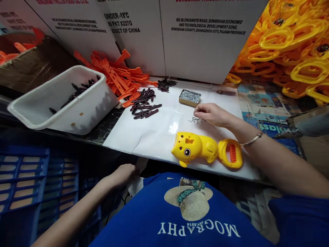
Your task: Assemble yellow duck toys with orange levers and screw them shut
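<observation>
My right hand (211, 114) is bent down over a small loose heap of screws (195, 120) on the white board, its fingers pinched together. Whatever lies between those fingertips is too small to make out. Just behind it stands a shallow tin (189, 102) filled with many more screws. Nearer to me lies a yellow plastic toy (194, 147) with an animal face, a round eye and a ring handle with an orange insert. My left hand (125, 174) is held low in front of the board's near edge, fingers curled, their tips hidden.
Dark plastic parts (145, 103) and orange plastic strips (115, 75) lie at the back left, beside a white bin (64, 99). At the right are a power driver (305, 125) and piled yellow handles (290, 51). Printed cartons (190, 51) wall the back; a screwdriver (226, 92) lies before them.
</observation>
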{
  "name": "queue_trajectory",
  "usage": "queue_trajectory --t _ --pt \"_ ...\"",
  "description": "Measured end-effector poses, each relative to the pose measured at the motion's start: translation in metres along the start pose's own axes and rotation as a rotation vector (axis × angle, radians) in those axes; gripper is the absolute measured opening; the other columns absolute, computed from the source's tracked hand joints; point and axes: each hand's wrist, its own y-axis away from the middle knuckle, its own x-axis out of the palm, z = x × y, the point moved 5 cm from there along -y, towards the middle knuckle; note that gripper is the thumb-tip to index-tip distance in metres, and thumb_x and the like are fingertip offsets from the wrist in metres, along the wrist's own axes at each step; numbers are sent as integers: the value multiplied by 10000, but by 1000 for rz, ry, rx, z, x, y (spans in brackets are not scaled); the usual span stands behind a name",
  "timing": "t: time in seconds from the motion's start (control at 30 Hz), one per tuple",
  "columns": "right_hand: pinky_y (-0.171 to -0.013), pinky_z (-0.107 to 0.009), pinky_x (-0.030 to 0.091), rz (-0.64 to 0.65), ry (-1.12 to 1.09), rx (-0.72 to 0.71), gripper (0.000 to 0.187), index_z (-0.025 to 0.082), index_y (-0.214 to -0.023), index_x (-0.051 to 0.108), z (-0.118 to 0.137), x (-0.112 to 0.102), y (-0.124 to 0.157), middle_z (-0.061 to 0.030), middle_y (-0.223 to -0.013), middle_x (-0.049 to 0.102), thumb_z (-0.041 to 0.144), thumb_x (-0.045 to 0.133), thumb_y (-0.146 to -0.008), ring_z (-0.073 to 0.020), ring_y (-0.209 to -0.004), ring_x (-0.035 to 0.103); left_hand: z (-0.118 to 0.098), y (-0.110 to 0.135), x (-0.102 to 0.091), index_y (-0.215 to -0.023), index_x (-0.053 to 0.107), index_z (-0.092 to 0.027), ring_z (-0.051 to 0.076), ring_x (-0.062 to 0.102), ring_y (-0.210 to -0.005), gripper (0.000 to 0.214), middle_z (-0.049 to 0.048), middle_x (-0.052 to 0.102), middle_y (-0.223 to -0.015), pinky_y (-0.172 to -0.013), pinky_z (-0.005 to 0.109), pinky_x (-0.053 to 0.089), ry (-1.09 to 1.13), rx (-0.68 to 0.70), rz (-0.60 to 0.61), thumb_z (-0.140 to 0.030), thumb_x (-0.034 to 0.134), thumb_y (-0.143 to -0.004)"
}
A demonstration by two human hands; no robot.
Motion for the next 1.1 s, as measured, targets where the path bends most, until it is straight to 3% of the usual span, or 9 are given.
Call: queue_trajectory --t 0.1,0.13,0.2,0.27,0.37,0.5,0.73,0.93,1.1 --pt "-672 -295 464 109 -427 -94 249 168 -951 648 14 4 22 -49 -880 652 403 570 -920 -150 -718 547 -54 20 -10 -939 757 -211 170 654 -740 314 39 744 -855 -707 272 476 116 282 -20 -449 553 -963" --pt "-682 -301 462 146 -525 -117 260 171 -932 647 18 6 28 -46 -884 641 424 598 -900 -150 -730 541 -75 25 -20 -970 740 -211 155 648 -726 305 37 736 -860 -691 264 487 207 423 -152 -434 534 -995" --pt "-718 -313 461 195 -602 -132 279 171 -911 649 25 11 37 -41 -886 627 448 628 -880 -154 -765 540 -108 37 -46 -1145 676 -232 155 644 -776 283 38 716 -939 -699 266 514 325 690 -636 -426 669 -939" --pt "-746 -322 458 220 -628 -127 297 168 -904 646 29 14 43 -38 -882 620 463 636 -879 -159 -791 542 -133 32 -53 -1388 529 -273 272 610 -1189 723 116 623 -1322 -937 382 558 322 827 -850 -524 831 -781" --pt "-741 -320 460 238 -647 -121 313 169 -900 636 33 16 48 -31 -869 611 482 632 -888 -158 -790 538 -158 -2 -44 -1519 349 -284 365 458 -1407 1028 173 426 -1525 -1093 528 499 317 847 -766 -620 860 -692" --pt "-734 -314 467 245 -618 -140 280 172 -887 642 36 15 50 -27 -855 621 450 615 -910 -155 -782 547 -166 -33 -30 -1440 399 -248 310 579 -1236 857 129 530 -1356 -1077 513 504 390 791 -648 -551 825 -761" --pt "-732 -311 500 216 -681 -92 239 183 -902 675 32 19 50 -23 -872 653 418 686 -862 -157 -799 587 -164 -32 -27 -1379 428 -223 277 597 -1159 827 101 544 -1283 -1033 460 522 436 829 -668 -559 834 -741" --pt "-751 -335 518 -28 -749 -30 299 186 -795 693 19 8 54 -18 -787 669 460 802 -745 -151 -745 599 -164 -35 -26 -1374 433 -222 278 590 -1174 817 108 541 -1288 -1041 460 516 443 849 -689 -570 827 -748" --pt "-730 -330 542 -93 -723 -75 237 213 -834 699 34 1 62 -12 -788 685 419 795 -765 -159 -739 629 -164 -37 -25 -1366 443 -220 281 599 -1154 839 112 551 -1278 -1022 454 523 462 847 -700 -608 826 -727"
